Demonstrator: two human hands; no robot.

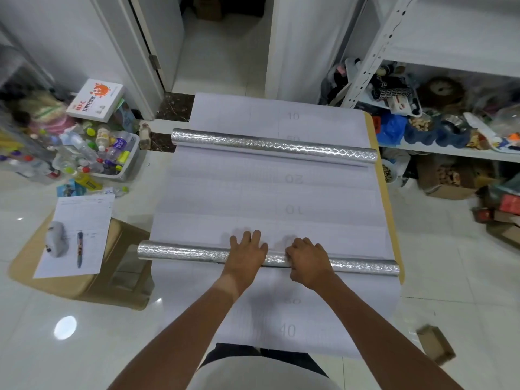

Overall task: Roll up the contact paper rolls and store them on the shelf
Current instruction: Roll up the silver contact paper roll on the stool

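Note:
Two silver embossed contact paper rolls lie across white backing sheets [270, 192] spread on the floor. The near roll [183, 253] runs left to right in front of me. My left hand [246, 250] rests flat on its middle with fingers straight, reaching over onto the sheet. My right hand [308, 261] presses the same roll a little to the right, its fingers bent over the top of the roll. The far roll [274, 144] lies untouched further away. A white metal shelf [450, 66] stands at the right.
A bin of plastic bottles [112, 156] and a white box [97, 99] sit at the left. A cardboard box with a paper and pen [80, 249] is beside the near roll's left end. The shelf's lower level [450, 149] is cluttered. A small carton [434, 344] lies at lower right.

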